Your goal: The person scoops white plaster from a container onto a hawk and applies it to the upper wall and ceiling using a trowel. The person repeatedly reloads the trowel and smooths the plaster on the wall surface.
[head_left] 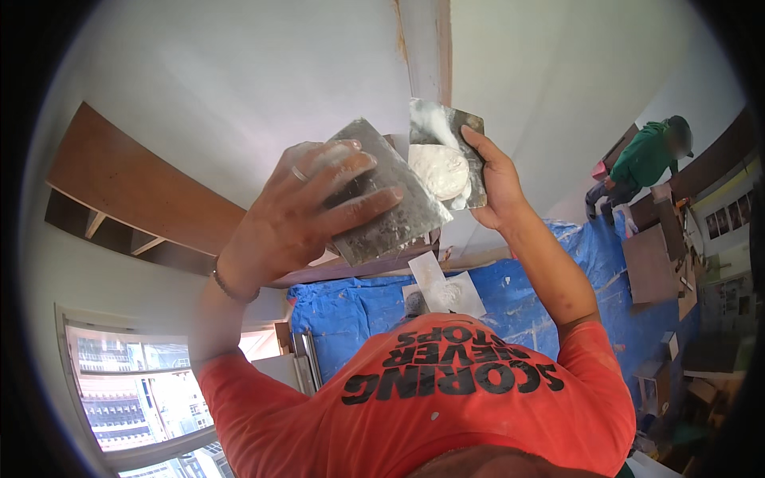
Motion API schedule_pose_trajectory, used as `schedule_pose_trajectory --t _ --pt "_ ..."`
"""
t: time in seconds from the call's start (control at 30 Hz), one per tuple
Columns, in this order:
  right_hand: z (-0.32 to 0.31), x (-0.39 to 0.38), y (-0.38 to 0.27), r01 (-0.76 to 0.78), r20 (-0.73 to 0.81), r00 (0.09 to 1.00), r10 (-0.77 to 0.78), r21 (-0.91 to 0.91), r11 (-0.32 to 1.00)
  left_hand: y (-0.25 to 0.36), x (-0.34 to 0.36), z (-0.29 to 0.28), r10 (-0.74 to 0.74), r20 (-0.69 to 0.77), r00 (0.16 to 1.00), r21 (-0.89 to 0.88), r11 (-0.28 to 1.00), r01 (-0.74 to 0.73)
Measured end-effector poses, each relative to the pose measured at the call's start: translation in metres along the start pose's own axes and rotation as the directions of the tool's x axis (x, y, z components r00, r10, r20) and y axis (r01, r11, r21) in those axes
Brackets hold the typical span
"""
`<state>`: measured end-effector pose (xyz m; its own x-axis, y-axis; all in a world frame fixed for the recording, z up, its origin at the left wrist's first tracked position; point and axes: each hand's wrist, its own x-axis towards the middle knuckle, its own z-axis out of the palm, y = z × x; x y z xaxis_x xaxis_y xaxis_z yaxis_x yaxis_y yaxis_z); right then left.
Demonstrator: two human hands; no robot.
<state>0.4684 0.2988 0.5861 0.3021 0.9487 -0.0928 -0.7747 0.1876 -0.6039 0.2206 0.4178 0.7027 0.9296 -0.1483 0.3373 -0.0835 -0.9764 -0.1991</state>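
Note:
My left hand (287, 211) grips a flat rectangular metal scraper (402, 223), its fingers laid across the broad face and the thumb hidden behind. White dust marks the fingers and the blade. In my right hand (504, 191) is a second metal scraper (476, 171), pinched at its right edge with the thumb on the face. A round lump of white putty (443, 170) sits on that second blade, with a smear above it. The left blade's edge reaches close to the putty; whether they touch I cannot tell.
Pale panels (558, 72) fill the upper view, divided by a brown strip (444, 48). A brown wooden ledge (143, 159) runs along the left, above a window (135, 390). Blue tarpaulin (526, 287) covers the floor. Another person in green (647, 155) stands at right near boxes (657, 255).

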Motion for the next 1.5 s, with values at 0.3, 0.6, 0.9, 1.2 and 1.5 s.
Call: schedule_pose_trajectory --t 0.3,0.6,0.9,1.2,1.5 --pt "-0.012 -0.037 -0.005 -0.003 -0.034 0.999 -0.001 -0.125 0.992 0.024 0.034 0.023 0.181 0.189 0.965 -0.008 0.983 -0.183" --pt "-0.030 -0.045 -0.028 0.087 -0.178 0.979 -0.103 -0.093 0.992 0.026 0.022 0.039 0.082 0.049 0.995 -0.201 0.977 -0.070" --pt "-0.073 -0.045 -0.046 0.181 -0.206 0.962 -0.180 -0.015 0.983 0.016 -0.003 0.111 -0.905 -0.051 0.422 -0.862 -0.174 -0.477" --pt "-0.075 -0.046 -0.045 0.223 -0.133 0.964 -0.232 -0.080 0.972 -0.147 0.055 -0.119 -0.665 -0.733 0.145 -0.553 0.456 -0.697" --pt "-0.068 -0.053 -0.044 0.293 -0.120 0.945 -0.304 -0.104 0.951 -0.260 0.123 -0.229 -0.859 -0.477 0.185 -0.638 0.194 -0.745"
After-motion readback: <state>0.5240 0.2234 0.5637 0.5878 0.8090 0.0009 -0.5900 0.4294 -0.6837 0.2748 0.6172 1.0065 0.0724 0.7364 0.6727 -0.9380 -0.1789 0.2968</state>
